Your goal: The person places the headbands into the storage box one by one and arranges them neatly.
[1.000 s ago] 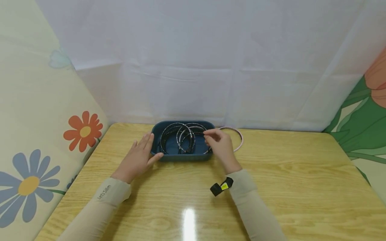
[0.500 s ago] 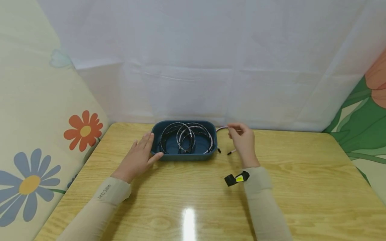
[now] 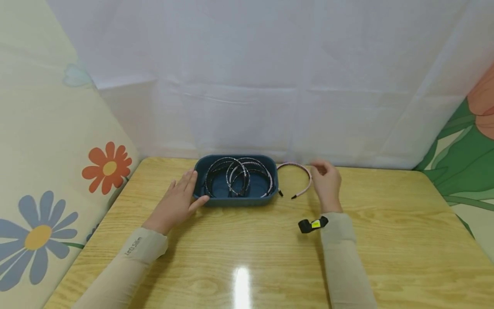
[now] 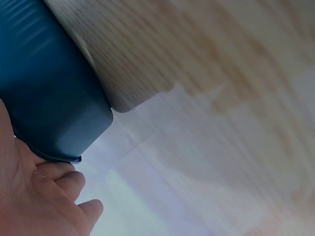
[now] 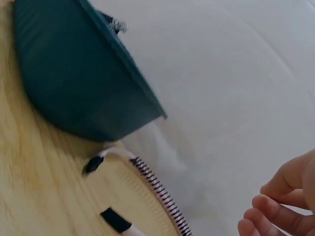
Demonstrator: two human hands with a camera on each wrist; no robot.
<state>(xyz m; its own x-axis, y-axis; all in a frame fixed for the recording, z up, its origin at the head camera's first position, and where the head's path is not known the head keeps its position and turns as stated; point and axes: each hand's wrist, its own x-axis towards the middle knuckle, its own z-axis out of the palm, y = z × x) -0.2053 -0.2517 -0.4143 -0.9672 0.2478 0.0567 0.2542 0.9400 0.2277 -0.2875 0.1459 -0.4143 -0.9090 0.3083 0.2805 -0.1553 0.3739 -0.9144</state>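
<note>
A dark blue plastic bin [image 3: 236, 202] stands near the table's back edge. Inside it lie several headbands [image 3: 248, 171], black-and-silver and pale ones overlapping. On the table, just right of the bin, lies a pale pink headband [image 3: 310, 180] with black tips and dark wrapping, seen partly in the right wrist view. My left hand [image 3: 173, 203] rests on the bin's left end, its fingers straight along the side and thumb at the front rim. To the right of the pink headband, my right hand [image 3: 328, 184] holds nothing, its fingers loosely bent and apart from the band.
The wooden table [image 3: 386, 231] extends forward and to the right. A white cloth [image 3: 239, 86] hangs directly behind it. Flower-printed fabric [image 3: 42, 141] covers the left side, with more on the right. A black wrist camera [image 3: 308, 225] sits at the right cuff.
My right hand has moved from the bin's right end across the pink headband to its right side, leaving the band uncovered on the table. The left hand and bin have stayed put.
</note>
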